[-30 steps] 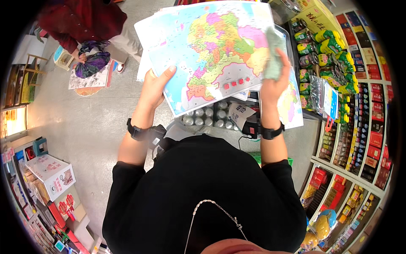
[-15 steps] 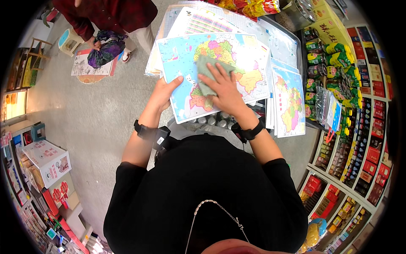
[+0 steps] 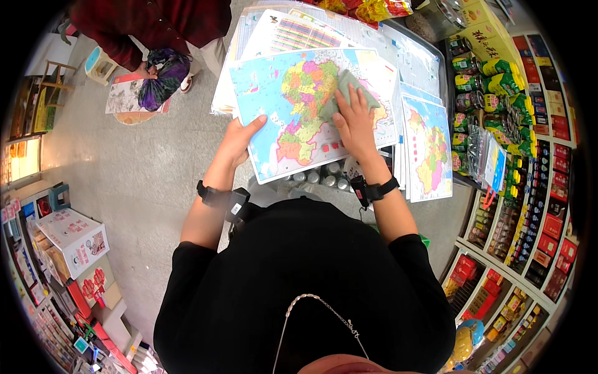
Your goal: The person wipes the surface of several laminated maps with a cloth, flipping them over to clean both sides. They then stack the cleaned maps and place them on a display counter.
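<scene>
A colourful map sheet [image 3: 265, 93] lies on top of a stack of papers, its near edge jutting toward me. My left hand [image 3: 238, 140] grips its left edge, thumb on the printed side and fingers hidden beneath. A grey-green cloth [image 3: 331, 111] rests on the right half of the map. Over that cloth my right hand [image 3: 355, 121] lies flat with its fingers stretched out, pressing down on it.
Another map [image 3: 428, 146] sits to the right, beside bagged goods [image 3: 498, 84] in green packaging. Several cans [image 3: 329, 181] stand under the map's near edge. At the upper left, a person in a dark red shirt [image 3: 156, 22] holds a purple bag [image 3: 163, 78]. Stocked shelves [image 3: 523, 243] line the right.
My right hand and the cloth have slid to the right across the map, uncovering its middle. My left hand keeps its hold. The other person's hand and purple bag have shifted slightly.
</scene>
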Action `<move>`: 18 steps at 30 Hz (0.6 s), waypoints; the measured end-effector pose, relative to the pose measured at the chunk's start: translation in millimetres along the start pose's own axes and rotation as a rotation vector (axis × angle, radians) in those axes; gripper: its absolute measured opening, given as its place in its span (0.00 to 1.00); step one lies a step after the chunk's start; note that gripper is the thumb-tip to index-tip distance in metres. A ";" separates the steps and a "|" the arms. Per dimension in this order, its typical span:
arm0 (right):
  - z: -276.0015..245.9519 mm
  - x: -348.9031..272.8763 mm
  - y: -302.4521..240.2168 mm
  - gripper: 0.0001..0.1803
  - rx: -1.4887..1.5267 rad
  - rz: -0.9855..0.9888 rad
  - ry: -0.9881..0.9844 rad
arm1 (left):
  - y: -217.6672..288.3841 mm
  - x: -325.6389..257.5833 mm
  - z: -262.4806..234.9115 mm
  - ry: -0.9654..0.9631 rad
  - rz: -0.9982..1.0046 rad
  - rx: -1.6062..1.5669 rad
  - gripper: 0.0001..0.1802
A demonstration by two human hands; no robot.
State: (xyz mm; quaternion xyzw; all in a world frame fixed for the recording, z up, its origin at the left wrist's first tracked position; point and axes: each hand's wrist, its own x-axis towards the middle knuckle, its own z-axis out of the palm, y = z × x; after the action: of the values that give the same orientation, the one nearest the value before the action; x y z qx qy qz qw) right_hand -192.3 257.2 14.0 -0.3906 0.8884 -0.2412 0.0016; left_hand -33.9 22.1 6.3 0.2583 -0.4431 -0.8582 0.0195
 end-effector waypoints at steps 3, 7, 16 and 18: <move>2.3 3.9 -16.5 0.27 -0.017 -0.002 -0.048 | 0.5 0.0 0.4 0.011 -0.006 0.006 0.25; 2.4 8.1 -27.3 0.28 -0.054 -0.012 -0.124 | -0.8 1.0 -0.3 0.022 -0.010 0.009 0.24; 7.4 21.4 -66.8 0.31 0.016 -0.325 -0.262 | 0.8 2.0 -2.6 -0.013 0.012 0.056 0.24; 3.5 25.5 -63.4 0.31 0.013 -0.320 -0.266 | -0.4 1.4 -4.9 -0.006 0.017 0.051 0.24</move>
State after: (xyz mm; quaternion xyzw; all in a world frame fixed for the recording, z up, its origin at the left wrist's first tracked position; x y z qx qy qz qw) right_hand -165.4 201.3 42.8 -0.5551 0.8054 -0.1905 0.0834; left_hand -32.7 18.2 3.1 0.2522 -0.4673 -0.8472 0.0188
